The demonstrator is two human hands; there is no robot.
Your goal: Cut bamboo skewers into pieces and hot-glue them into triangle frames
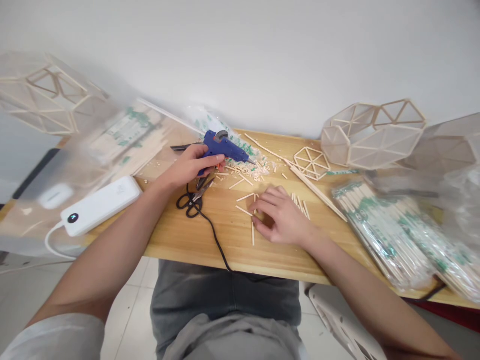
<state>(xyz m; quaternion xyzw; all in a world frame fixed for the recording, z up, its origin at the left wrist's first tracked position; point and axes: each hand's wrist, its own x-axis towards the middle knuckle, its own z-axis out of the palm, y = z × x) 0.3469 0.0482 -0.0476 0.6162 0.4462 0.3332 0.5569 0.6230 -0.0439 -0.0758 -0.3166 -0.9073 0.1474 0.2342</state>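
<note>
My left hand is wrapped round the handle of a blue hot glue gun, held above the table with its metal nozzle pointing right. On the tabletop, my right hand has its fingers curled, thumb and index fingertips meeting at the end of a short wooden stick. Other short sticks lie around those fingertips, one pointing toward me. The fingers partly cover where the sticks meet. Black-handled scissors lie below the glue gun, beside its black cord. More cut sticks lie behind my right hand.
Wood scraps are heaped beyond the nozzle. A flat hexagonal stick frame and a larger stick structure stand at back right. Bagged sticks lie right; a white power bank lies left. Another stick structure is far left.
</note>
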